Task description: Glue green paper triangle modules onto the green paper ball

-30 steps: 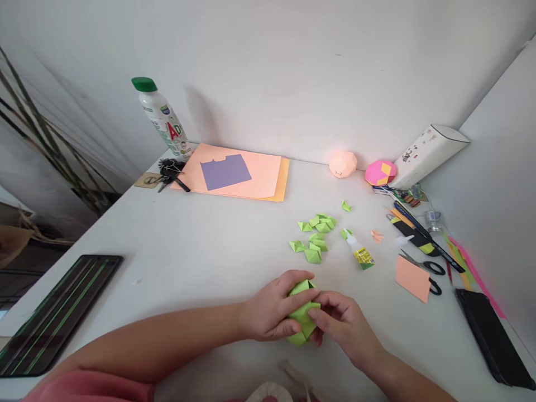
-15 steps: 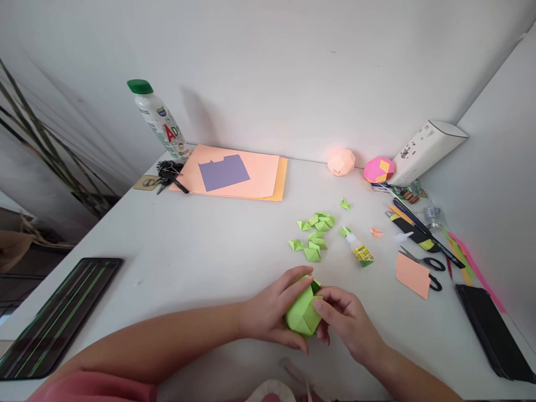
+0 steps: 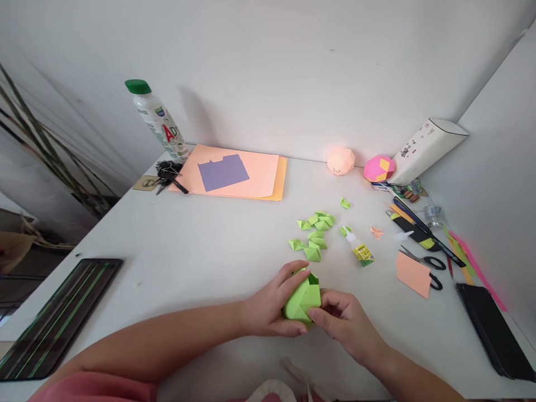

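A green folded-paper ball [image 3: 302, 301], partly built with an opening at its top, is held between both hands just over the table's front. My left hand [image 3: 272, 304] wraps its left side, fingers over the top and thumb underneath. On the right, my right hand [image 3: 343, 321] pinches the ball's lower edge between thumb and fingers; some fingertips are hidden behind it. Beyond the ball lie several loose green folded-paper pieces [image 3: 312, 253]. To their right is a small glue bottle [image 3: 359, 249] with a yellow label, lying on its side.
Scissors [image 3: 433, 263], an orange paper piece [image 3: 413, 273], pens [image 3: 435, 240] and a black case [image 3: 494, 329] lie at right. Two finished paper balls [image 3: 340, 161] stand by the wall. Paper sheets [image 3: 263, 173], keys [image 3: 168, 173] and a bottle [image 3: 161, 125] sit at back left, a dark tablet [image 3: 58, 318] front left.
The green paper ball has tilted and shifted slightly up and left in my hands. My right thumb has slid lower on its edge. The other things on the table stay put.
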Tool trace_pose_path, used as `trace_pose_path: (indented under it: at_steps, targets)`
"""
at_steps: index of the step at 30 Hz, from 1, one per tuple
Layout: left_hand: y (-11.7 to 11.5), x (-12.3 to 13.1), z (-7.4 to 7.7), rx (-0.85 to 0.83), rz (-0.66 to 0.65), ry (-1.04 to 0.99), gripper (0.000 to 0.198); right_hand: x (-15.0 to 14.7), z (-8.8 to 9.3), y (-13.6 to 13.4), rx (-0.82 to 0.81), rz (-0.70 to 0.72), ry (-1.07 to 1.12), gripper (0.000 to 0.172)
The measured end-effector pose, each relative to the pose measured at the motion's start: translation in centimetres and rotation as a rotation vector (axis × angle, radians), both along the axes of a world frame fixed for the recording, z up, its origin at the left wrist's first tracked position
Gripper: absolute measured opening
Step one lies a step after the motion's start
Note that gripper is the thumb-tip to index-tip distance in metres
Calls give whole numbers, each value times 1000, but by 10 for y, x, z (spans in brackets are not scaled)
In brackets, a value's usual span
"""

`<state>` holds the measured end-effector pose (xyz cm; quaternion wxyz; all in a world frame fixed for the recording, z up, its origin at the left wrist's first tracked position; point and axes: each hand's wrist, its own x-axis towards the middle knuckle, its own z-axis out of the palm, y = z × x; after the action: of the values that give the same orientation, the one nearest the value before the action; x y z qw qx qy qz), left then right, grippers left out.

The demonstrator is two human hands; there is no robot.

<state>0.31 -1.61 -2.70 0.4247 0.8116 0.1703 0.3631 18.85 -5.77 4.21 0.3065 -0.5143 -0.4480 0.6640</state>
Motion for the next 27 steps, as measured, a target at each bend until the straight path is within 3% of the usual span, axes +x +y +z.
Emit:
trace_pose_path:
  at_steps: [14, 21, 27]
  targets:
    - [-1, 0, -1, 21, -5, 13, 87, -3, -1, -3, 55, -4, -19, 30]
    - [-1, 0, 0, 23, 42, 13, 87, 3, -1, 1, 76, 83, -3, 25]
    - [-1, 0, -4, 32, 80, 45, 104, 0, -6, -2, 126, 74, -64, 20]
